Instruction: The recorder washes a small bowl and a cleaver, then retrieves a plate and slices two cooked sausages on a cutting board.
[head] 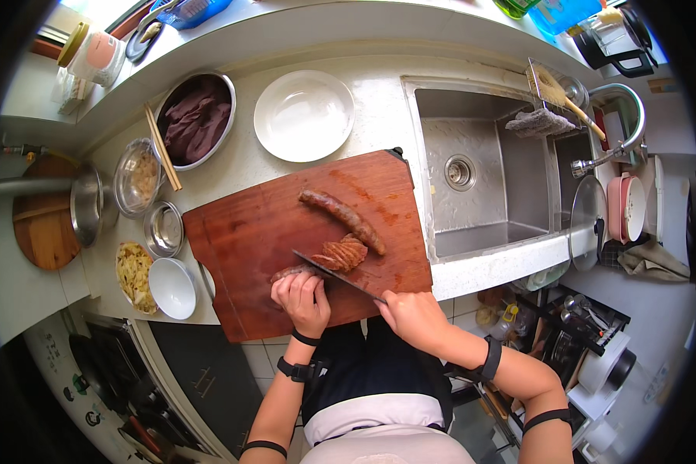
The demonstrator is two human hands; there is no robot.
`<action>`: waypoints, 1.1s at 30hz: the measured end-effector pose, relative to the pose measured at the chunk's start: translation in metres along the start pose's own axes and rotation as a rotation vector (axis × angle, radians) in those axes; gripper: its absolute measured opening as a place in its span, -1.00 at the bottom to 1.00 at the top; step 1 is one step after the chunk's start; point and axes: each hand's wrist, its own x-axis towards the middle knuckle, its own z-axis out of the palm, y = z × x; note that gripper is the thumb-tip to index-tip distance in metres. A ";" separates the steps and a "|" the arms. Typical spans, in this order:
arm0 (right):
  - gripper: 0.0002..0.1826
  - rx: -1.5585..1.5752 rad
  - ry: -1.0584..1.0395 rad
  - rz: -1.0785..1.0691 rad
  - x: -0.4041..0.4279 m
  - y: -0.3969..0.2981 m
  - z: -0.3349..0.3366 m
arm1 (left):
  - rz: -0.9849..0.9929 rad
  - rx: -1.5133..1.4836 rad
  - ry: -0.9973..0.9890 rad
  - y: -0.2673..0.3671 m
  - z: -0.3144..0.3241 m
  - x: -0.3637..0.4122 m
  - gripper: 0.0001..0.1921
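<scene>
My left hand [303, 297] presses a partly cut sausage [287, 272] against the wooden cutting board [243, 232], its fingers curled over the top. In my right hand [413, 316] is a kitchen knife [348, 279], seen nearly edge-on, with the blade at the sausage's right end. Just beyond the blade lies a fanned pile of sausage slices [342, 253]. A whole browned sausage [342, 217] rests farther back on the board. My right hand covers the knife's handle, and my left fingers hide part of the sausage being held.
A white plate [304, 116] sits behind the board. To the left are a bowl of dark purplish food [197, 119], chopsticks [162, 148], a steel bowl [163, 229], a white bowl [173, 288] and chopped vegetables [134, 275]. The steel sink [475, 211] borders the right side.
</scene>
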 end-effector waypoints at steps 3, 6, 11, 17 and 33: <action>-0.69 0.075 0.008 0.026 0.007 -0.001 -0.005 | 0.009 0.014 0.008 -0.001 -0.006 0.001 -0.87; -0.70 0.097 0.010 0.025 0.006 -0.003 -0.005 | -0.031 -0.033 0.028 -0.004 -0.005 0.002 -0.87; -0.74 0.012 0.028 -0.025 0.001 -0.015 -0.009 | -0.046 -0.083 0.010 -0.011 0.000 -0.002 -0.85; -0.77 -0.040 0.070 -0.076 0.025 -0.031 0.004 | -0.007 -0.079 0.016 -0.011 0.000 -0.004 -0.83; -0.77 -0.042 0.091 -0.075 -0.003 -0.030 -0.008 | -0.043 -0.122 0.012 -0.012 0.001 -0.006 -0.79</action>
